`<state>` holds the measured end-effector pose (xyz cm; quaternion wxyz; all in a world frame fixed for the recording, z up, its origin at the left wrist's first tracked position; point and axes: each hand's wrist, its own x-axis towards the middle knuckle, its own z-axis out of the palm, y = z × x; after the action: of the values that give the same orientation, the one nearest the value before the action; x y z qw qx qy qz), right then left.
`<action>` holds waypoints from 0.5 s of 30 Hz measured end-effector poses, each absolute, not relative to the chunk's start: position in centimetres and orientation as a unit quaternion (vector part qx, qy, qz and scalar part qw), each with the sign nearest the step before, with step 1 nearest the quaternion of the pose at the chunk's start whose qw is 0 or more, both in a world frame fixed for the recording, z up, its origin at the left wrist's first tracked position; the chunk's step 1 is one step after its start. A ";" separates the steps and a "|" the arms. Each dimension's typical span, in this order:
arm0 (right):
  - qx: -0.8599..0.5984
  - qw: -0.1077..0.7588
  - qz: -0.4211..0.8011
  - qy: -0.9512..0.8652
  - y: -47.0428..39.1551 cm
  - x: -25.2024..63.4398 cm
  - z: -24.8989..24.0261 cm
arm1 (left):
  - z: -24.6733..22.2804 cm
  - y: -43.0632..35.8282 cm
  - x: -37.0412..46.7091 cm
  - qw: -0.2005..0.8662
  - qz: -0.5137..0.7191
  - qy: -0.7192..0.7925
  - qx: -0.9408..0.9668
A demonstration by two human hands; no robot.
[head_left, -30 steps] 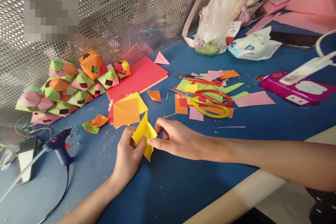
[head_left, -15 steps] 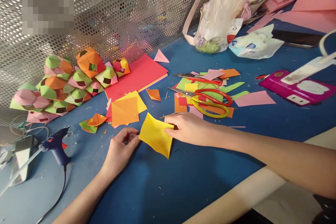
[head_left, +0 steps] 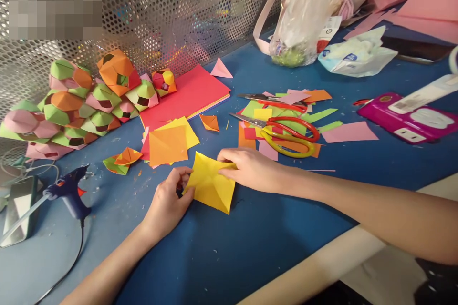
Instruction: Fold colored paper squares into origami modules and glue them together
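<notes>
A yellow square of paper (head_left: 213, 185) with crease lines is held between my two hands, just above the blue table. My left hand (head_left: 171, 196) pinches its left edge between thumb and fingers. At the upper right edge, my right hand (head_left: 246, 167) grips the sheet, its fingertips partly over the paper. Behind it lies a stack of orange and yellow paper squares (head_left: 168, 145). A small folded orange piece (head_left: 209, 123) sits a little farther back, and folded orange and green pieces (head_left: 123, 159) rest to the left.
Two pairs of scissors (head_left: 290, 139) lie on coloured paper scraps. Folded paper balls (head_left: 67, 109) are piled against the perforated screen. A blue glue gun (head_left: 73, 193) stands at left, its cord running forward. Red sheets (head_left: 186, 93), a plastic bag (head_left: 295, 33) and a magenta case (head_left: 408, 119) are farther back.
My left hand has moved right and now overlaps the yellow paper's left edge. The sheet looks flatter, and my right hand has shifted slightly left. The camera view has moved a little.
</notes>
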<state>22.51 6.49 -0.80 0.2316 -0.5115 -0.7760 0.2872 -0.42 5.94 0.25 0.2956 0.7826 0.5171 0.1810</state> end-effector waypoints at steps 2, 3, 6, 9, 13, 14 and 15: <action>-0.486 0.232 0.293 -0.790 6.8 22.7 -1.0 | 0.3 5.9 -0.7 0.277 0.174 0.506 0.798; -0.461 0.239 0.287 -0.805 6.8 22.9 -1.2 | 0.3 5.9 -0.8 0.273 0.175 0.501 0.803; -0.353 0.262 0.239 -0.866 6.8 23.4 -1.9 | 0.5 6.3 -1.4 0.281 0.168 0.475 0.817; -0.275 0.260 0.188 -0.906 6.6 23.7 -2.6 | 0.8 7.0 -2.0 0.294 0.142 0.435 0.839; -0.241 0.277 0.133 -0.921 6.3 23.2 -2.8 | 1.1 7.9 -2.7 0.325 0.123 0.368 0.863; -0.237 0.282 0.118 -0.922 6.2 23.1 -2.8 | 1.1 8.0 -2.8 0.331 0.124 0.354 0.866; -0.233 0.285 0.107 -0.923 6.2 22.9 -2.8 | 1.1 8.1 -2.8 0.335 0.126 0.344 0.868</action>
<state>22.93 6.15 -2.75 0.2854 -0.2333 -0.9234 0.1069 -2.84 8.13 1.12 0.3347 0.8682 0.3440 0.1259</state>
